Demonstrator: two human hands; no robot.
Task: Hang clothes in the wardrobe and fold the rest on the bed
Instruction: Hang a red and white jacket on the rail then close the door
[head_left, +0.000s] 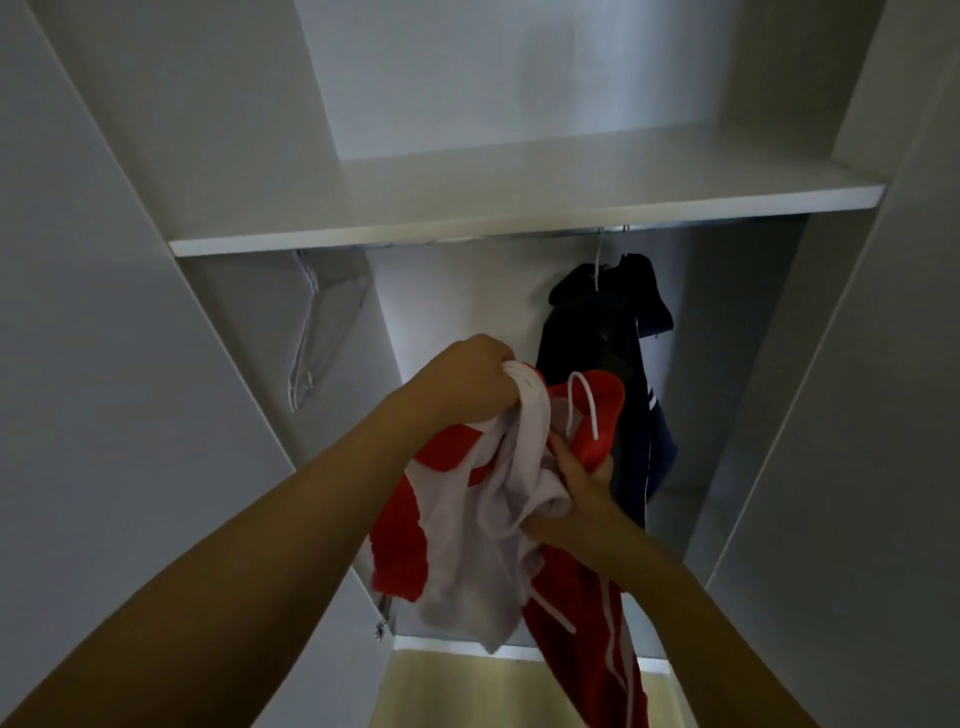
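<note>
1. Head view: the left hand (467, 379) grips the top of a red-and-white hoodie (498, 519), and the right hand (576, 493) pinches its bunched middle, in front of the open wardrobe (519, 208).
2. Empty hangers (311, 332) hang at the left of the rail, and a dark jacket (613, 364) at the right.
3. Risk: with no hanger in hand and the hoodie bunched, its drawstring (584, 400) or sleeves may tangle, or it could slip down.

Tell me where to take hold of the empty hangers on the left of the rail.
Take the empty hangers at the neck just under the hooks, beneath the shelf. Come from the right, the open middle of the wardrobe: they hang tilted close to the left wall. Both hands hold the red and white garment, so free one first.
</note>
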